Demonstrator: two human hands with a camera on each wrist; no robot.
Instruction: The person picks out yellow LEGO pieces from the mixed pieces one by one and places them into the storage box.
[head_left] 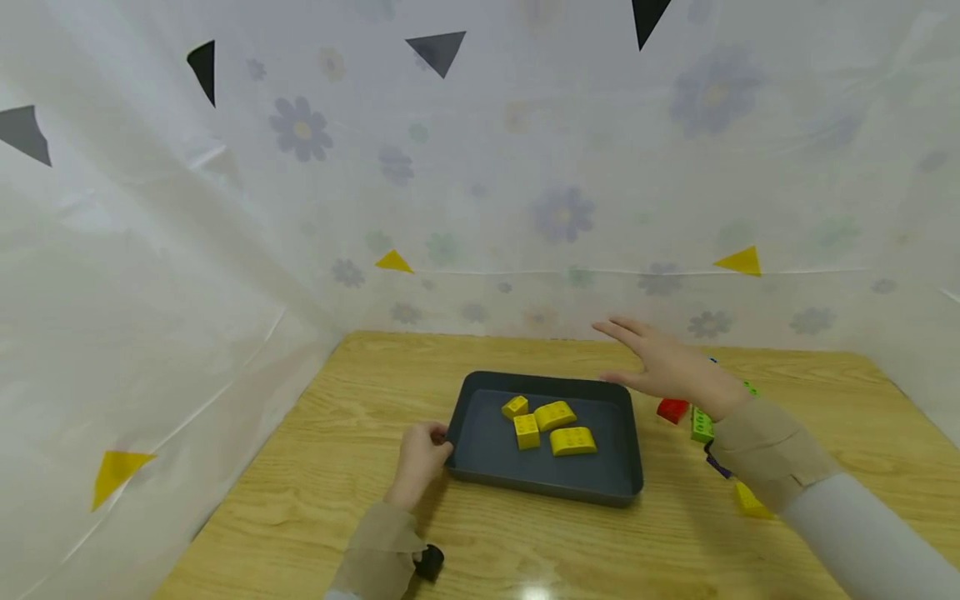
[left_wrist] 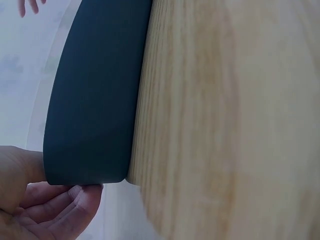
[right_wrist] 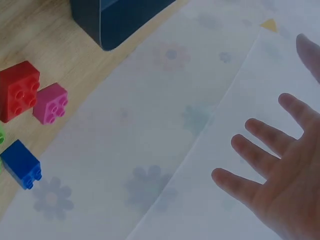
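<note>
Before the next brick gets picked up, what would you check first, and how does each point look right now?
1. Tray steadied: ok, the left hand holds its left edge.
2. Right hand free: ok, fingers spread, holding nothing, above the tray's far right corner.
3. Room in the tray: ok, four yellow bricks lie mid-tray with bare floor around them.
4. Loose bricks within sight: ok, a red brick and a green brick lie right of the tray.
5. More yellow left outside: ok, one yellow brick shows beside the right sleeve.
6. Left grip firmness: cannot tell.
</note>
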